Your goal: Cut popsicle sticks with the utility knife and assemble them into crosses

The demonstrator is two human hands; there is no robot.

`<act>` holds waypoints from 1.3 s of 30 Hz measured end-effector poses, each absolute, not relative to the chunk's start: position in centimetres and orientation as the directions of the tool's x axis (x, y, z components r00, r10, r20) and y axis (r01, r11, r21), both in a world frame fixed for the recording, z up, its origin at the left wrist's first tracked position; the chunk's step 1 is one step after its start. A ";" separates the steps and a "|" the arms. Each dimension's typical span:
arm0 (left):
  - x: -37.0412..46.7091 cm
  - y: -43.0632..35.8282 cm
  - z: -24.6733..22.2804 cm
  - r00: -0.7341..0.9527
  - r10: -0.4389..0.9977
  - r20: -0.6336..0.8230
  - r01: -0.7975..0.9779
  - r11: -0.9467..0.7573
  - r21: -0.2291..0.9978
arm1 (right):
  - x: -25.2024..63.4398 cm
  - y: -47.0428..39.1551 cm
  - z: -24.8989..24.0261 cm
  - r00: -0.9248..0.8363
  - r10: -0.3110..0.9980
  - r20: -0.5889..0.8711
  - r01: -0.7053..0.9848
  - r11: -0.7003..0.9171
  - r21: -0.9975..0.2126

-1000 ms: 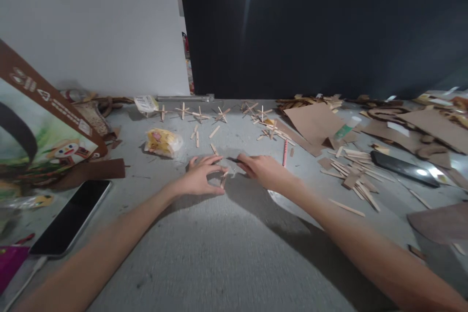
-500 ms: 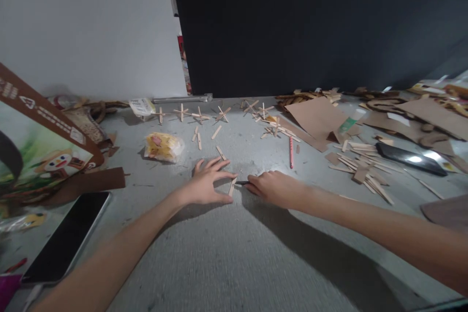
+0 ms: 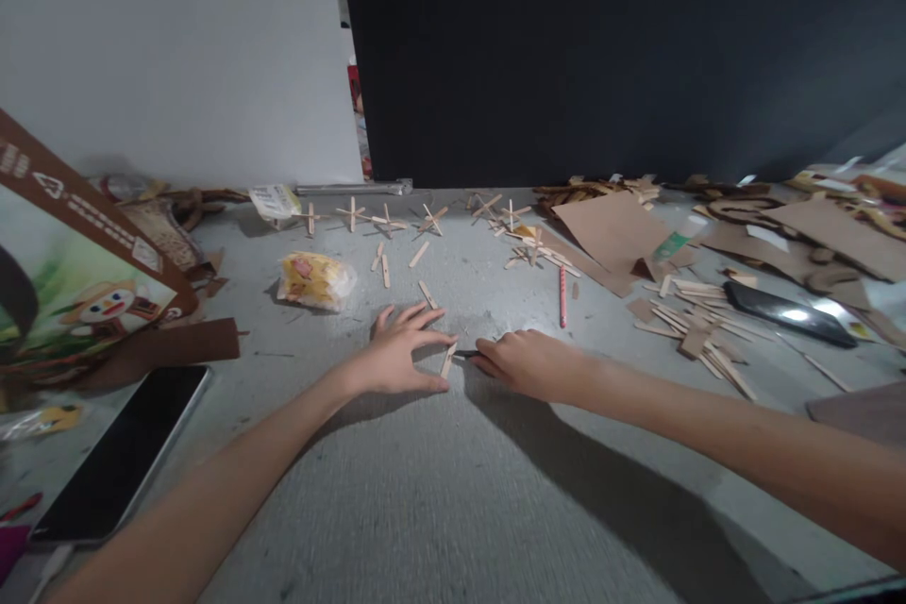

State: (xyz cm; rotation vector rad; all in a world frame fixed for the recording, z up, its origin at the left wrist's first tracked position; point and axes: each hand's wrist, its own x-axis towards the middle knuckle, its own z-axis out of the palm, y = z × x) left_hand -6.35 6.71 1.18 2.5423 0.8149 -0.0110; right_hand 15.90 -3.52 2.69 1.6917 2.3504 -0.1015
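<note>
A short flat wooden stick (image 3: 448,360) lies on the grey table in front of me, a small mark or slot at its middle. My left hand (image 3: 405,354) grips it by its two ends between thumb and index finger, the other fingers spread on the table. In my right hand (image 3: 528,366), closed with fingers wrapped round, is a thin dark tool (image 3: 465,354); its slim tip meets the stick's side. Most of the tool is hidden by the fingers, so its kind is unclear. Just beyond my left hand lies another wooden stick (image 3: 427,293).
Crossed wooden stick pieces (image 3: 433,220) stand in a row at the back. A yellow packet (image 3: 316,281) sits left, a phone (image 3: 120,453) nearer me. Rightward are a red patterned stick (image 3: 563,296), brown cardboard (image 3: 610,231), a glue stick (image 3: 679,237), loose sticks (image 3: 708,340) and a black glossy object (image 3: 789,313).
Both hands keep nearly the same place and grip on the stick and the dark tool. The view has shifted very slightly.
</note>
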 end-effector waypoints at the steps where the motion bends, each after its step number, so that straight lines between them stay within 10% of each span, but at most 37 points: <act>1: -6.4 6.7 1.1 0.824 0.547 -0.146 0.551 -0.717 0.426 | 15.9 -3.5 2.7 -0.299 0.924 -0.239 0.941 0.326 0.085; 29: -6.3 7.1 0.3 0.836 0.532 -0.133 0.534 -0.733 0.423 | 13.3 -0.9 7.1 -0.359 0.769 -0.529 0.843 0.510 0.169; 39: -6.3 6.8 1.2 0.833 0.536 -0.139 0.538 -0.725 0.430 | 15.0 -3.6 2.9 -0.246 0.920 -0.306 0.961 0.272 0.045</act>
